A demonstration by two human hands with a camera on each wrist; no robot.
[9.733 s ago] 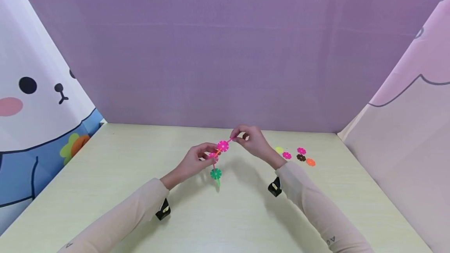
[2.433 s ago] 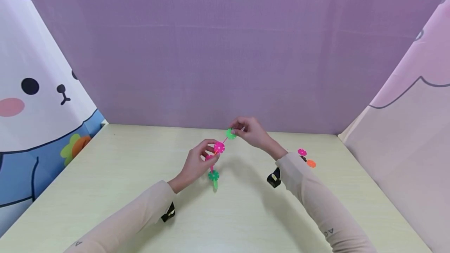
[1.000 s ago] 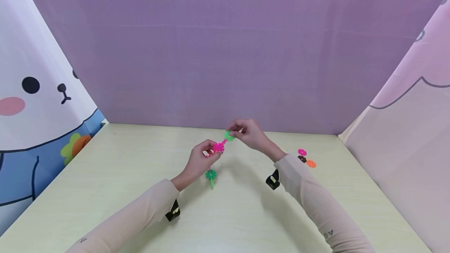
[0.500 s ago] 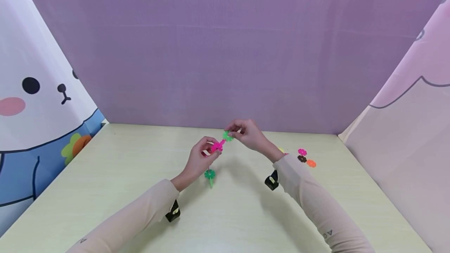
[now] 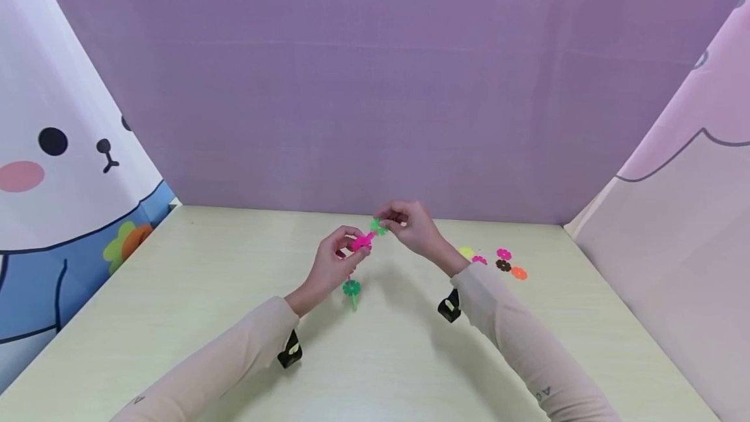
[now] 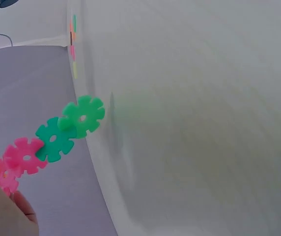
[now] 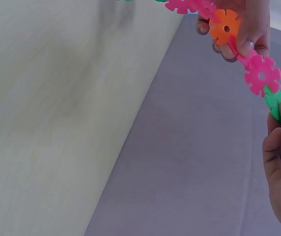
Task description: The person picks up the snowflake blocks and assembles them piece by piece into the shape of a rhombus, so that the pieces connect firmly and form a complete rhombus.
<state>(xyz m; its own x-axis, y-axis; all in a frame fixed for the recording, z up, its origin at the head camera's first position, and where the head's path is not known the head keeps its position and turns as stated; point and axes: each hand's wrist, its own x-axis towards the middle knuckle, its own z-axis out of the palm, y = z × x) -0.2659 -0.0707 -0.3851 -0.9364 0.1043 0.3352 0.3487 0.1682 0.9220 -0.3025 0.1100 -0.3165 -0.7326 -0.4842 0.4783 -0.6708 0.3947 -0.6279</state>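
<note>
R hand (image 5: 413, 228) pinches a light-green flower-shaped plastic disc (image 7: 273, 102) at the rim of the end pink notched plastic disc (image 7: 253, 78), L hand (image 5: 333, 267) gripping that multicolour plastic-disc chain (image 6: 58, 148) above the counter (image 5: 363, 370); prob. best to brace close, line up square & push straight.

Soft, fairly bright overhead light, with blurry-edged shadows under both hands.

Below the left hand (image 5: 328, 266) and right hand (image 5: 415, 230), pale grey shadows (image 5: 404, 285) spread over the evenly lit table (image 5: 375, 363). Both wrist views are duller and greyer. In the left one, right of the hand, a faint green tint colours the table beside the green disc (image 6: 85, 116); the far discs (image 6: 72, 52) above the hand are soft, lacking fine detail.
</note>
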